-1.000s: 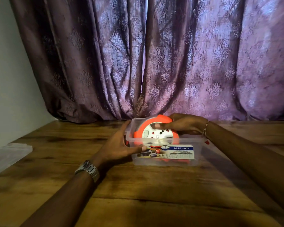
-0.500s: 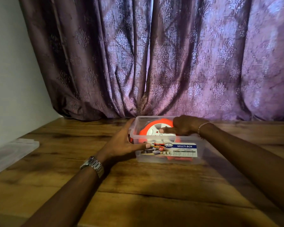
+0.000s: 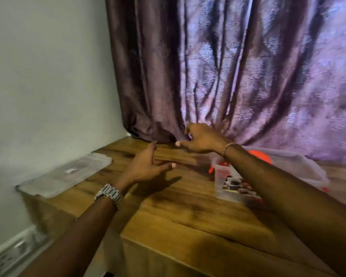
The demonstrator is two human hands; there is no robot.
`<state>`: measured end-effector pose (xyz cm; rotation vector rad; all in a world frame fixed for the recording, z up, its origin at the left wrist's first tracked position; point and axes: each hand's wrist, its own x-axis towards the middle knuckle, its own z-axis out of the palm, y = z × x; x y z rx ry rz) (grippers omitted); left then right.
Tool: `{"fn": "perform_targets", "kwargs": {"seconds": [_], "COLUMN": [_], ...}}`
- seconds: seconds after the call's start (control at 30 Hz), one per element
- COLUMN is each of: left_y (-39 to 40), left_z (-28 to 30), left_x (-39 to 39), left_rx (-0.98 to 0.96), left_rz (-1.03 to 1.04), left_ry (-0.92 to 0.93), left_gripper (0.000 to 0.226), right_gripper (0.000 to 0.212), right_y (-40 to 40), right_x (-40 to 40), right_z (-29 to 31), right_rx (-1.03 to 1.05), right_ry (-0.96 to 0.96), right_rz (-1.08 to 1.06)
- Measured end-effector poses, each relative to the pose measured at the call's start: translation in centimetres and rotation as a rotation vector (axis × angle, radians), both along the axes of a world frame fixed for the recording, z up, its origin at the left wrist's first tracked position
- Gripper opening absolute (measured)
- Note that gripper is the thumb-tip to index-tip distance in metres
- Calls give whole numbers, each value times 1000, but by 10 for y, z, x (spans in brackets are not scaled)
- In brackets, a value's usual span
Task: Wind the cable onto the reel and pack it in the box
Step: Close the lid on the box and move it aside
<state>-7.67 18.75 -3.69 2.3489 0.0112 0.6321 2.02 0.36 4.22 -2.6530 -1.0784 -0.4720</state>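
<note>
My left hand (image 3: 146, 166) hangs over the bench (image 3: 188, 212) at mid-frame, its grip loose, fingers spread and holding nothing; my right hand (image 3: 202, 139) reaches across just above it, fingers loosely curled and likewise empty. Under my right forearm, at the right of the frame, the clear box (image 3: 300, 166) stands on the bench with the orange reel (image 3: 260, 156) inside. The clear lid (image 3: 68, 174) lies at the left bench edge.

A purple patterned curtain (image 3: 248, 72) hangs in heavy folds behind a wooden table (image 3: 188, 212), its hem bunched on the tabletop. A plain pale wall (image 3: 48, 76) stands at the left, with a white baseboard (image 3: 12, 250) low down.
</note>
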Motion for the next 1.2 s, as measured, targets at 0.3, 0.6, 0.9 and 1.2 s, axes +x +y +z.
{"fn": "perform_targets", "kwargs": {"seconds": [0.3,0.6,0.9,1.2], "left_y": [126,197,208,191], "left_z": [-18,-56,-81,-67], "left_x": [-79,-122,-123,-112], "left_rx": [72,-158,-427,-337], "left_rz": [526,965,946,787], "left_ry": [82,38,-135,-358], "left_gripper": [84,48,57,71], "right_gripper": [45,66,63,27], "right_y": [172,305,332,269], "right_x": [-11,-6,3,16], "right_z": [-49,-107,-118,-84], "right_rx": [-15,186,234,733], "right_ry": [285,468,573,682], "right_rz": [250,327,365,227]}}
